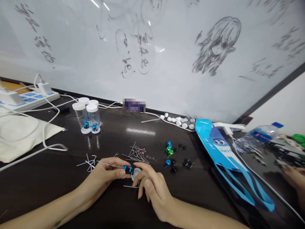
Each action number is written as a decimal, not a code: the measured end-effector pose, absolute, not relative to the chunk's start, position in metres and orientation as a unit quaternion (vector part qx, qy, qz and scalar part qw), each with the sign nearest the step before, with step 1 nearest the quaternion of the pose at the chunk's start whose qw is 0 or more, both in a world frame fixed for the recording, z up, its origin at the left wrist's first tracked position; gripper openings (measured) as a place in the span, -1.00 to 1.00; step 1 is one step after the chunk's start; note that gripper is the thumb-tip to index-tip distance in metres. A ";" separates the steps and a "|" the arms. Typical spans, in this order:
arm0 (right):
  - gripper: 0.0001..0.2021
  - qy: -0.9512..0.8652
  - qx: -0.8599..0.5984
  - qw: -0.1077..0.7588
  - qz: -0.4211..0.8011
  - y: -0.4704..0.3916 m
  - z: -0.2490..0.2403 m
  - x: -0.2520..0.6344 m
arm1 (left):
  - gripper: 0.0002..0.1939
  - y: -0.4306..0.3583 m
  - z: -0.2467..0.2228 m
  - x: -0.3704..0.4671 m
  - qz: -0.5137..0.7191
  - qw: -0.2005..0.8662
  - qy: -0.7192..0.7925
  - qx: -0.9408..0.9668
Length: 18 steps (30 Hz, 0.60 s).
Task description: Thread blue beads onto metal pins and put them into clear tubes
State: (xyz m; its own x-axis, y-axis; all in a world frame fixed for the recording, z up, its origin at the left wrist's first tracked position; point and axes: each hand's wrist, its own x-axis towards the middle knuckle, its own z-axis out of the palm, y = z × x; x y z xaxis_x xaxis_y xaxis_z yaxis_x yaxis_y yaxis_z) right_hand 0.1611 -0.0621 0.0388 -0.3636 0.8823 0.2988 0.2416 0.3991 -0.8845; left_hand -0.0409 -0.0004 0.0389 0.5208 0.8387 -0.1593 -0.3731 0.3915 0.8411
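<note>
My left hand (pixel 111 169) is closed, its thumb and fingers pinching a small blue-and-black cylindrical part (pixel 128 169). A thin metal rod (pixel 111 164) runs leftward from that part across the fingers. Just to the right, my right hand (pixel 156 192) has its fingers spread and bent, with nothing visible in them. Its fingertips hover by a round white cap (pixel 136 175), partly hidden, and an L-shaped hex key (pixel 130 186). Several more hex keys (pixel 89 163) lie left of my left hand. Beyond both hands is a loose pile of thin metal rods (pixel 137 155), some with coloured ends.
Small blue, green (pixel 168 150) and black parts (pixel 188 163) lie to the right. Clear tubes (pixel 94 117) with white lids stand back left. White caps (pixel 178 120) line the whiteboard (pixel 171 82). A blue bag (pixel 221 146), cables and another person's hand (pixel 294 176) are at right.
</note>
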 end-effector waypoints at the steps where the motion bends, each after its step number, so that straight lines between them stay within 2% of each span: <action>1: -0.51 -0.729 -0.385 0.411 0.389 -0.062 0.039 0.161 | -0.82 0.000 0.039 -0.041 0.388 0.780 0.297 0.392; 18: -0.50 -0.729 -0.385 0.411 0.389 -0.062 0.039 0.161 | -0.82 -0.001 0.036 -0.042 0.391 0.776 0.298 0.395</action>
